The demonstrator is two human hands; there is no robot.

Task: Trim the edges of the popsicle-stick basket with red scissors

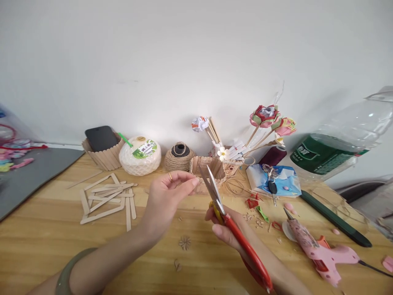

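Note:
My right hand (229, 233) holds a pair of scissors (229, 219) with red handles, blades pointing up and slightly apart. Left of the blades, my left hand (170, 196) is closed in a pinch, thumb against fingertips; whatever sits between them is too small to make out. Just behind both hands stands a small container made of wooden sticks (216, 167), partly covered by the blades. A flower-shaped cluster of small brown pieces (184, 242) lies on the table below my hands, with a smaller brown scrap (177, 265) nearer me.
Popsicle sticks (106, 198) lie at left, before a stick holder with a phone (101, 138) and a wrapped coconut (140, 155). A twine spool (179, 157) and paper flowers (264, 116) stand behind. At right are a pink glue gun (322, 250), a tissue pack (254, 178) and a large bottle (325, 153).

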